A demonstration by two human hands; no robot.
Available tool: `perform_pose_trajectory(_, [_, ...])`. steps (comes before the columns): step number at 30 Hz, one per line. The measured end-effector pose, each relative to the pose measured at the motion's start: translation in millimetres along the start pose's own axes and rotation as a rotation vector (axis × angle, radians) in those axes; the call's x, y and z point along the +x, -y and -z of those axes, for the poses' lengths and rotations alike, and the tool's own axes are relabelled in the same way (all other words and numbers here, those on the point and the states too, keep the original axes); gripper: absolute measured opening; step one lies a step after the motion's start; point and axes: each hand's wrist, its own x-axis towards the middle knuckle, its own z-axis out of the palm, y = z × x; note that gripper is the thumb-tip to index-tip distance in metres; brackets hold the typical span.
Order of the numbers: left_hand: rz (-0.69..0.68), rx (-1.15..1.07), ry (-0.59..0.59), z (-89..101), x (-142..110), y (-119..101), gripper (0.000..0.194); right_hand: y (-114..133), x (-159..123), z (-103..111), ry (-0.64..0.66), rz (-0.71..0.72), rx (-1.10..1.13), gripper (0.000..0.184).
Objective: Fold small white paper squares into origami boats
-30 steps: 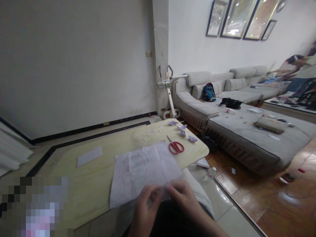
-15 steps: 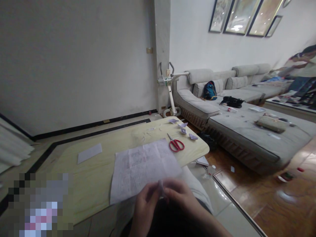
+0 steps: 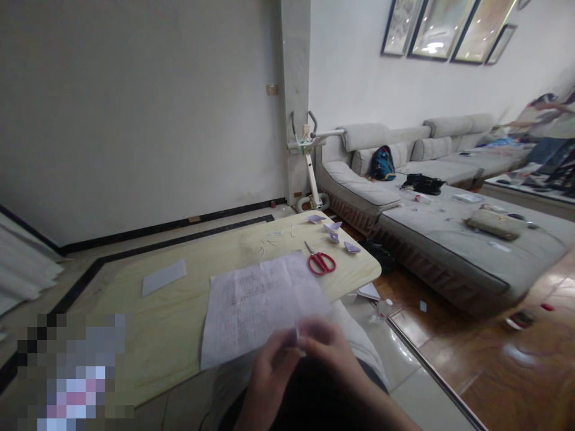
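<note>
My left hand point(image 3: 275, 360) and my right hand point(image 3: 324, 342) meet above my lap at the table's near edge. Between their fingertips they pinch a small folded piece of paper point(image 3: 297, 333), mostly hidden and blurred. Just beyond them a large creased printed sheet point(image 3: 256, 302) lies flat on the pale yellow table point(image 3: 179, 335). Red-handled scissors point(image 3: 321, 263) rest past its far right corner, blades pointing away. Several small folded paper boats point(image 3: 333, 227) stand along the table's far right end.
A folded white paper point(image 3: 164, 277) lies on the table's left side, and thin paper scraps point(image 3: 269, 240) near its far edge. To the right is a grey sofa point(image 3: 440, 239) with bags on it. A plastic bottle point(image 3: 384, 309) stands on the floor. Another person point(image 3: 550, 129) is at far right.
My hands have shifted slightly right, still pinching the small paper. My right fingers are blurred by motion. The things on the table stay where they were.
</note>
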Motion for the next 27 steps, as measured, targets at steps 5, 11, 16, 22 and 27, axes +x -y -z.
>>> perform_pose_trajectory(5, [0.099, 0.045, -0.035, 2.1, 0.2, -15.1, 0.023, 0.9, -2.2, -0.8, 0.004, 0.015, -0.056, 0.028])
perform_pose_trajectory(11, [0.155, -0.02, -0.069, 0.2, 2.2, -19.4, 0.021, 2.1, -2.5, -2.7, 0.048, 0.031, -0.061, 0.019])
perform_pose_trajectory(16, [0.169, -0.05, -0.096, -0.5, 2.9, -11.2, 0.018, -1.2, -1.0, 1.5, 0.055, 0.023, -0.011, 0.031])
perform_pose_trajectory(22, [0.211, -0.168, -0.044, 5.8, -0.2, -13.4, 0.011, 7.2, -1.5, 4.9, 0.161, -0.064, 0.02, 0.038])
perform_pose_trajectory(27, [0.298, -0.427, 0.065, 5.6, -0.8, -8.6, 0.021, 10.7, -3.5, 2.1, 0.243, -0.177, 0.135, 0.039])
